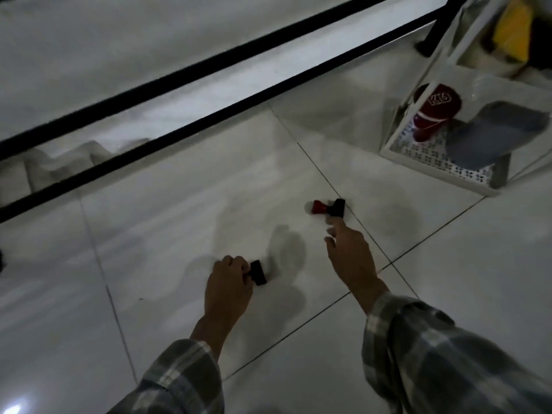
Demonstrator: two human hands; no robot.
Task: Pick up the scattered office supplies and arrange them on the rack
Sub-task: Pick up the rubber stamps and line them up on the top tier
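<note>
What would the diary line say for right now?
left hand: closed on black stamp | right hand: open, reaching for red-handled stamp on floor tiles | white rack: right, apart

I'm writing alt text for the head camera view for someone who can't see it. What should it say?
A person's left hand grips a small black stamp on a white tiled floor, while the right hand reaches for a red-handled stamp lying on its side. A white rack at upper right holds a red cap and a grey tray.
</note>
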